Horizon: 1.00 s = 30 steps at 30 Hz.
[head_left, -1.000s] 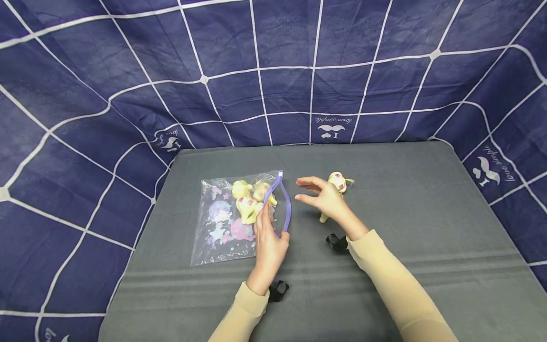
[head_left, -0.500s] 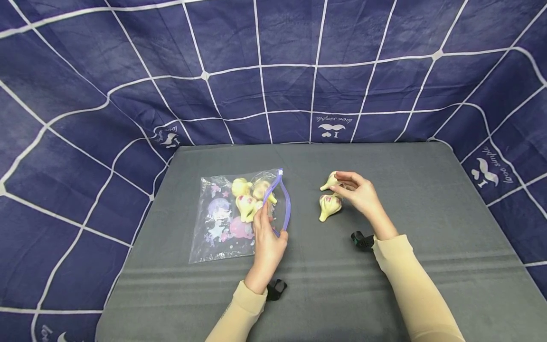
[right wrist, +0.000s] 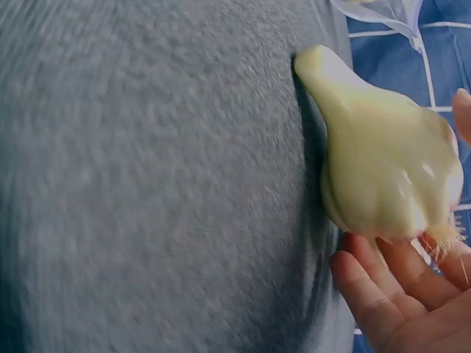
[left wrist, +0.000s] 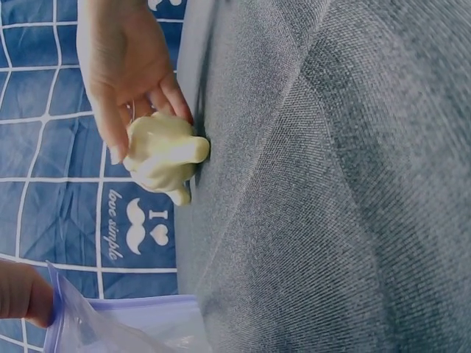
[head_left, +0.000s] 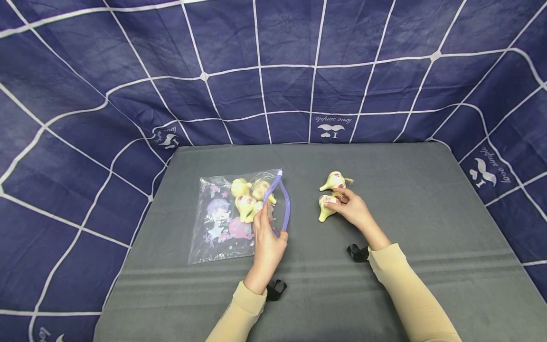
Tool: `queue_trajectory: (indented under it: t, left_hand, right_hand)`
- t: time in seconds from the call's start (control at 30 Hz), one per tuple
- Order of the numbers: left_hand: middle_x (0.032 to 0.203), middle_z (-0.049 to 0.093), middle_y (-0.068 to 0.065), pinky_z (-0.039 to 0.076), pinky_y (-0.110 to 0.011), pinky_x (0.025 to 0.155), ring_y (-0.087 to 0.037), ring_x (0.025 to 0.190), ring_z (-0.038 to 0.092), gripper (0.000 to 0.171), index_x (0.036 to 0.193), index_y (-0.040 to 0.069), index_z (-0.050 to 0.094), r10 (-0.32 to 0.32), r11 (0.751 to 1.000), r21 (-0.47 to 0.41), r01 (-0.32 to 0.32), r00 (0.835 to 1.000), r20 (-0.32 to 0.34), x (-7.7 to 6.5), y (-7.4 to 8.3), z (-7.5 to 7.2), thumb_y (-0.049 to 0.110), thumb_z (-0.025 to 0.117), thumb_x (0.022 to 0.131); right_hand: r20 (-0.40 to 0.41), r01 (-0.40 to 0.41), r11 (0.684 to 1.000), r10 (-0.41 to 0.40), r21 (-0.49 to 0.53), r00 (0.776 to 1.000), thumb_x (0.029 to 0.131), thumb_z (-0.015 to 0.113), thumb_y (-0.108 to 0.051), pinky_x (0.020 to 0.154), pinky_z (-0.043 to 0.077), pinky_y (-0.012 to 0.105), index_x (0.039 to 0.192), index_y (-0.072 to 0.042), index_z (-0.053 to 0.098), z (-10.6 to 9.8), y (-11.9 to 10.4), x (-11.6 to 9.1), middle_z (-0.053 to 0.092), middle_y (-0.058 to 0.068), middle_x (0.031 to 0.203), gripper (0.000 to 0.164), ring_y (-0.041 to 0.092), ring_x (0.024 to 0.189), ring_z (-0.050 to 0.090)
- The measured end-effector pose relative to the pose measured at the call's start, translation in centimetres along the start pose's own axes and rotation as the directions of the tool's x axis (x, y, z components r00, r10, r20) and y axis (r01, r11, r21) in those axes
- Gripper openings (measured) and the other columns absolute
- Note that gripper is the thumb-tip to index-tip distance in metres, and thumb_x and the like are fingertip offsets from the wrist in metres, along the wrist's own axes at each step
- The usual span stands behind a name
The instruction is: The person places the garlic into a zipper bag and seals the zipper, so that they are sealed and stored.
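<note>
On the left of the head view lies a clear zip bag (head_left: 219,223) with a purple zip edge, its mouth facing right. Several garlic bulbs (head_left: 245,207) are inside. My left hand (head_left: 270,242) holds the bag's mouth, fingers at one zip edge and thumb at the other. To the right, my right hand (head_left: 355,213) surrounds the root end of a garlic bulb (right wrist: 390,158) lying on the table. Its fingers lie low beside the bulb, and in the right wrist view the thumb (right wrist: 463,114) appears slightly apart from it. Just beyond lies another garlic bulb (head_left: 334,180).
A grey cloth (head_left: 406,180) with a few creases covers the table. Blue curtains (head_left: 290,90) with white grid lines stand along the back and both sides. A black strap piece (head_left: 358,252) sits at the right wrist, another black piece (head_left: 277,289) at the left.
My right hand has moved right from near the bag, passed the farther garlic bulb, and come down to the nearer one. The left hand and the bag have stayed nearly still.
</note>
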<state>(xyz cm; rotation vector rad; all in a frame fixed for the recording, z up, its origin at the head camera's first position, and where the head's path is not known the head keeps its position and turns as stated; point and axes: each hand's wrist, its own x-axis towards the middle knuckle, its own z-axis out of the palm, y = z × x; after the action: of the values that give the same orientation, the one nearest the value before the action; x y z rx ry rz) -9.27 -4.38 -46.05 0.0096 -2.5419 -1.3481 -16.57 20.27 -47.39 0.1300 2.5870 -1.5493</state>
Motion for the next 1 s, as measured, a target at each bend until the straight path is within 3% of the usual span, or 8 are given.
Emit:
queue_trajectory:
  t: [0.17, 0.3, 0.5, 0.83, 1.0]
  left_hand:
    - [0.131, 0.045, -0.019, 0.047, -0.039, 0.081, -0.028, 0.107, 0.049, 0.088, 0.15, 0.002, 0.033, 0.0, 1.0, -0.004, 0.0, 1.0, 0.014, -0.01, -0.02, -0.05, -0.009, 0.067, 0.071]
    - [0.131, 0.046, -0.02, 0.047, -0.041, 0.083, -0.028, 0.108, 0.049, 0.087, 0.15, 0.001, 0.032, 0.014, 1.0, 0.005, -0.014, 1.0, 0.015, 0.01, -0.07, -0.06, -0.009, 0.068, 0.071]
    - [0.129, 0.048, -0.019, 0.048, -0.041, 0.082, -0.029, 0.107, 0.05, 0.087, 0.149, 0.0, 0.033, 0.03, 1.0, 0.009, -0.03, 1.0, 0.005, 0.01, -0.18, -0.04, -0.009, 0.068, 0.07]
    - [0.132, 0.048, -0.02, 0.049, -0.04, 0.083, -0.029, 0.109, 0.051, 0.087, 0.15, 0.0, 0.032, 0.014, 1.0, -0.009, -0.014, 1.0, 0.016, 0.08, -0.31, -0.41, -0.009, 0.067, 0.071]
    - [0.132, 0.048, -0.02, 0.048, -0.041, 0.083, -0.029, 0.109, 0.051, 0.087, 0.149, 0.0, 0.032, 0.008, 1.0, -0.012, -0.008, 1.0, 0.026, 0.16, -0.28, -0.56, -0.008, 0.068, 0.07]
  right_hand:
    - [0.019, -0.021, 0.999, 0.022, -0.032, 1.0, 0.085, 0.074, -0.02, 0.092, 0.051, 0.03, 0.14, 0.005, 0.045, 0.33, 0.12, 0.03, 0.056, 0.029, 0.134, 0.067, 0.038, 0.123, 0.057]
    - [0.036, -0.036, 0.998, 0.038, -0.06, 0.999, 0.083, 0.075, -0.022, 0.1, 0.047, 0.045, 0.139, 0.005, 0.046, 0.44, 0.08, -0.05, 0.054, 0.029, 0.137, 0.069, 0.04, 0.126, 0.055]
    - [0.047, -0.016, 0.994, 0.021, -0.108, 0.999, 0.082, 0.077, -0.023, 0.097, 0.048, 0.043, 0.135, 0.005, 0.05, 0.49, 0.06, -0.14, 0.06, 0.025, 0.13, 0.065, 0.035, 0.119, 0.059]
    - [0.039, -0.056, 0.984, 0.063, -0.172, 0.997, 0.082, 0.076, -0.03, 0.096, 0.047, 0.044, 0.136, 0.004, 0.05, 0.46, 0.14, -0.06, 0.06, 0.026, 0.13, 0.069, 0.035, 0.117, 0.059]
    - [0.04, -0.057, 0.989, 0.063, -0.134, 0.997, 0.083, 0.075, -0.029, 0.095, 0.047, 0.04, 0.138, 0.004, 0.048, 0.15, -0.27, -0.18, 0.06, 0.027, 0.13, 0.07, 0.033, 0.118, 0.058]
